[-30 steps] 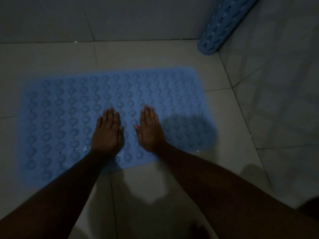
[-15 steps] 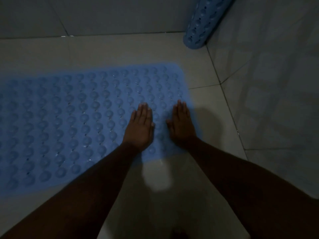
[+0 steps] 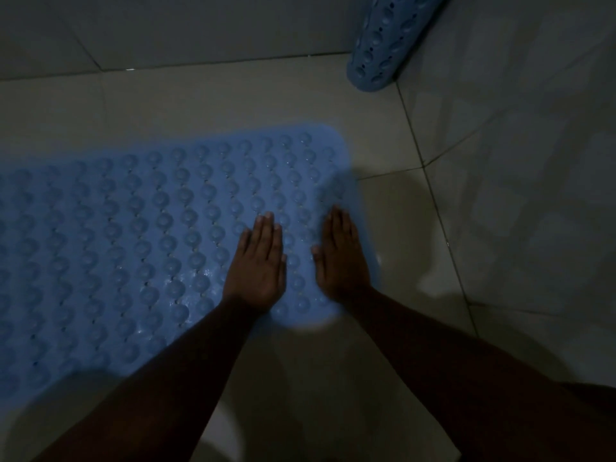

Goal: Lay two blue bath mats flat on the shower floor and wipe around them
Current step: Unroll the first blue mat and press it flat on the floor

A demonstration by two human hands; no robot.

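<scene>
My left hand (image 3: 258, 266) and right hand (image 3: 340, 258) press flat, fingers together, on the right end of the bubbled blue rubber bath mat (image 3: 150, 248), seating it onto the pale tiled floor (image 3: 216, 101). Beyond that mat, the second blue mat (image 3: 383, 45) stands rolled in the corner, not yet laid.

There is one view only, from a wide-angle camera on the person's head, looking forward and steeply down at the shower floor (image 3: 233, 101). It sits close: both forearms reach in from the bottom edge, and the flat mat (image 3: 133, 245) runs off the left side. The far wall (image 3: 200, 25) crosses the top, the side wall (image 3: 533, 161) fills the right. Lines bend slightly toward the frame's edges.
</scene>
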